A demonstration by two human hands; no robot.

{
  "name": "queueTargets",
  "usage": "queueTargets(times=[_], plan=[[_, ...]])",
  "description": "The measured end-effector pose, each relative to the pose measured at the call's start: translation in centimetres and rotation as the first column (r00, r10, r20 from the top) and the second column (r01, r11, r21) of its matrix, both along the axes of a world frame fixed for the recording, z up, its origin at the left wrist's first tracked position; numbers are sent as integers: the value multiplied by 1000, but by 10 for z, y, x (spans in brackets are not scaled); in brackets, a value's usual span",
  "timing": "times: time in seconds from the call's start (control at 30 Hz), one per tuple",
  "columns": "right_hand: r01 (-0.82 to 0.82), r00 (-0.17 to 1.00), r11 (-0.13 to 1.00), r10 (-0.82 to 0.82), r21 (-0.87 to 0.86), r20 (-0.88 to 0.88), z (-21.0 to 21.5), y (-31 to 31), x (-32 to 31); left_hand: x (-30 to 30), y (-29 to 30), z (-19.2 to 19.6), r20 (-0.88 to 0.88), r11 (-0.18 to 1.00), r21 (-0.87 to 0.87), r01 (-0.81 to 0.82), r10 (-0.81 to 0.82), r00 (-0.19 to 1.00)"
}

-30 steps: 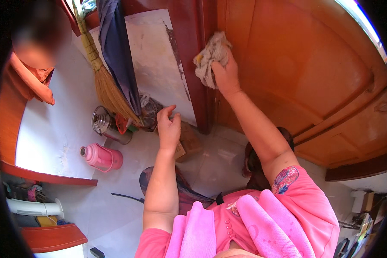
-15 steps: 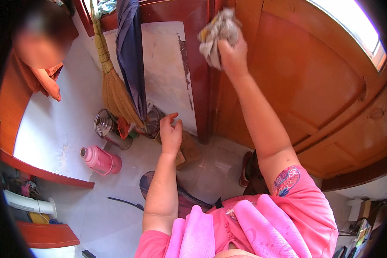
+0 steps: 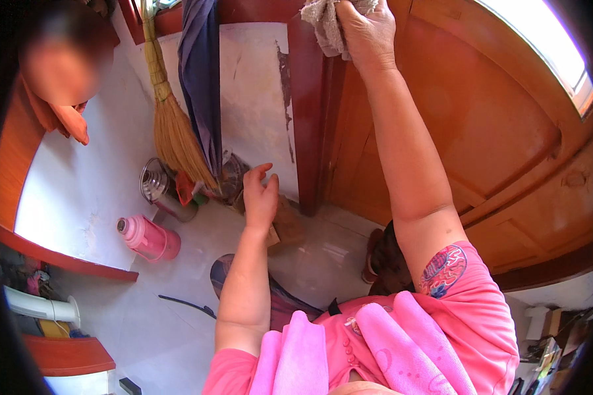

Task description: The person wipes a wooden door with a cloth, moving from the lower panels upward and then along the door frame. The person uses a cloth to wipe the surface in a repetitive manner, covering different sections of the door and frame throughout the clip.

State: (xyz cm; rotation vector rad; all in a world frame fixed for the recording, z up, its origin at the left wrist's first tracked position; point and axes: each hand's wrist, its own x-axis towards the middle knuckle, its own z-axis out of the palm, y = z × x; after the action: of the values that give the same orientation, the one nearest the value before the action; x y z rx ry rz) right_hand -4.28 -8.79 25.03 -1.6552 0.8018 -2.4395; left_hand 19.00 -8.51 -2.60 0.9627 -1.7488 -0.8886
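Observation:
High up at the top edge, my right hand grips a crumpled grey cloth. The cloth lies against the dark red door frame, beside the orange-brown wooden door; its upper part is cut off by the picture's edge. My left hand hangs in the air lower down, fingers loosely curled and apart, with nothing in it. Behind that hand, low by the wall, are a cardboard box and a clear plastic-looking item.
A straw broom and a folded dark blue umbrella hang left of the frame. On the tiled floor stand a metal flask and a pink thermos. A person in orange is at the upper left. A black strip lies on the floor.
My right hand has moved upward with the cloth, along the door frame toward the top edge. My left hand has stayed nearly in place, still empty.

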Motion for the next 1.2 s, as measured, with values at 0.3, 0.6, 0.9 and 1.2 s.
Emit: queueTargets(times=[0.3,0.6,0.9,1.2], plan=[[677,636,733,-627,-66,-450,-159,15,7,1,-5,1,-12,1000,-8,-14,13,1000],[666,-3,526,-708,-530,-706,-129,26,32,10,-11,-4,-46,998,-4,-70,70,996],[495,-89,765,-428,-413,-899,-247,26,-10,25,-12,-2,-51,991,-19,-131,130,990],[484,-110,867,-75,-120,-991,-441,26,-22,40,-8,0,-135,991,60,-117,124,983]])
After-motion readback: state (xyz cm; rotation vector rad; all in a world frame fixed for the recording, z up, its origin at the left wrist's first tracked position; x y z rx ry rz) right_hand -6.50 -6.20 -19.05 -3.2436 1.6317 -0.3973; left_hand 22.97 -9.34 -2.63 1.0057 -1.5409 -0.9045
